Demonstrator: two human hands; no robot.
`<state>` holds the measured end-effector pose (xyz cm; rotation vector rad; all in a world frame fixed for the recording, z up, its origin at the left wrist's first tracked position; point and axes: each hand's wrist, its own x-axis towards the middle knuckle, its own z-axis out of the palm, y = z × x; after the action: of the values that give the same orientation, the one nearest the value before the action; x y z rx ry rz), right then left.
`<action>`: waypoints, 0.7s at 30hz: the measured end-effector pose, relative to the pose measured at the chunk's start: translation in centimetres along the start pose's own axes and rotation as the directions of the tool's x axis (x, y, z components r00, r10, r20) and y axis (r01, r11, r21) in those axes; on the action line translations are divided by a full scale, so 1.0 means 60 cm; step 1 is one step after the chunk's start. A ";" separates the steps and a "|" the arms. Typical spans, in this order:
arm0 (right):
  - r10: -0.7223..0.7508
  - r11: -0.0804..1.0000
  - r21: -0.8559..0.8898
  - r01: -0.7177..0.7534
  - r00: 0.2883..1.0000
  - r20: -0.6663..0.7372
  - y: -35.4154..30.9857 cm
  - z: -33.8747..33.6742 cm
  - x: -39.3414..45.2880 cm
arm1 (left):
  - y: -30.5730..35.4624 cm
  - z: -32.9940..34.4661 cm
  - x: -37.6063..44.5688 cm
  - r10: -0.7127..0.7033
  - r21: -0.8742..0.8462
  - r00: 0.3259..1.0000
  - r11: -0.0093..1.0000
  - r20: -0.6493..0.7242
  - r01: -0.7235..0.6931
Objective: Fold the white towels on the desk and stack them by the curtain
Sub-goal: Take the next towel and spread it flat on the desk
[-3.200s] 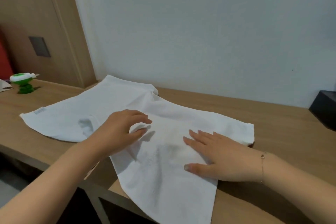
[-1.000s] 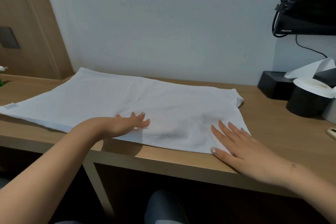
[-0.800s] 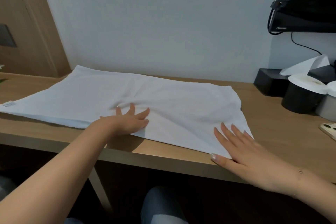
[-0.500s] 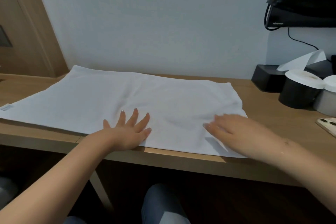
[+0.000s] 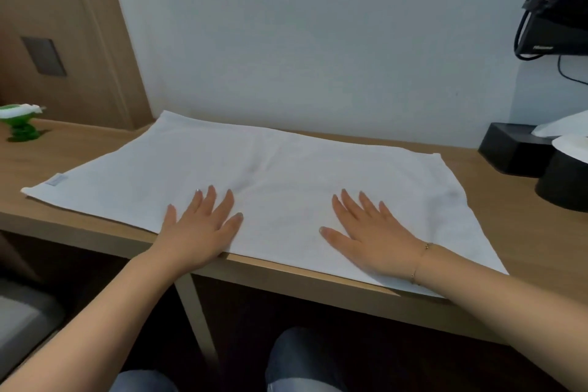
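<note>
White terry towel lies spread flat on a wooden desk, its near edge along the desk front. Left hand and right hand press on it, palms down, fingers straight and splayed. A small sewn label at the towel's left corner is unreadable.

Desk: light wood, ran across the frame's middle.
Towel: white, lay spread flat over the centre, near edge at the desk's front lip.
Green object: stood far left.
Black box: sat far right.
Black round container: just beside that box, lower right.
</note>
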<state>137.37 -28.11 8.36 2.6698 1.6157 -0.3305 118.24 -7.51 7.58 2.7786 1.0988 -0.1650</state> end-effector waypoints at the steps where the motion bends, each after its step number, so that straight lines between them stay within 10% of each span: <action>1: -0.008 1.000 0.003 0.008 1.000 -0.005 -0.007 -0.010 0.005 | 0.001 0.000 0.002 0.008 -0.034 1.000 0.999 -0.026 -0.009; 6: -0.210 0.974 0.030 0.223 0.949 -0.237 -0.088 -0.056 0.071 | -0.032 -0.029 0.040 -0.015 -0.006 0.980 1.000 -0.199 0.014; 21: -0.308 0.951 -0.030 0.306 0.944 -0.119 -0.200 0.008 0.181 | -0.325 -0.037 0.090 -0.396 0.040 0.904 0.913 -0.164 0.407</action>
<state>131.62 -13.04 7.19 2.4689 2.0677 -0.1591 108.85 10.55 7.01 2.6218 1.7321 -0.0363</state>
